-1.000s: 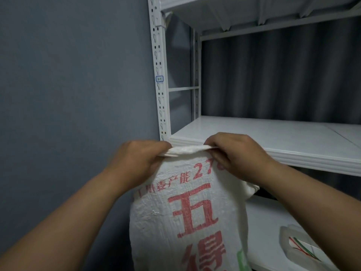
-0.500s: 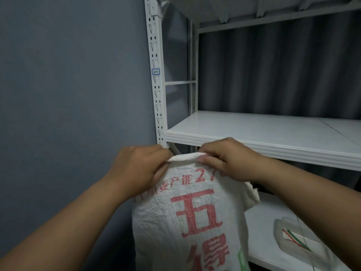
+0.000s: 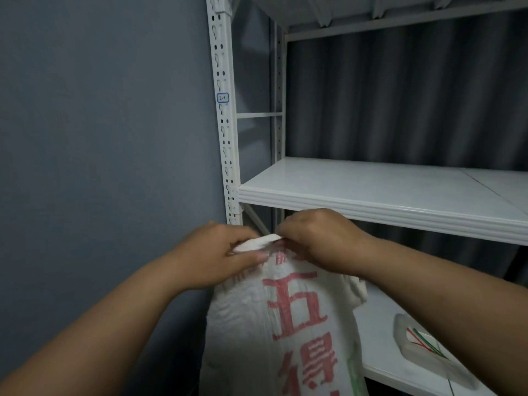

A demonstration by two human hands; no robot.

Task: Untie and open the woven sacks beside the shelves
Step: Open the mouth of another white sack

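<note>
A white woven sack (image 3: 285, 324) with large red characters stands upright in front of me, beside the white shelf unit. My left hand (image 3: 220, 255) grips the left end of the sack's folded top edge. My right hand (image 3: 320, 241) pinches the same top edge close beside it. The two hands are almost touching, and the strip of white edge between them is short and bunched. The sack's mouth and any tie are hidden under my fingers.
A white metal shelf unit with a perforated upright post (image 3: 224, 124) stands right behind the sack. Its middle shelf (image 3: 371, 201) juts out just above my right hand. A clear plastic packet (image 3: 428, 347) with coloured strands lies on the lower shelf. A grey wall fills the left.
My hands have come closer together along the sack's top edge, bunching it, and have sunk lower relative to the middle shelf. The sack has shifted down with them.
</note>
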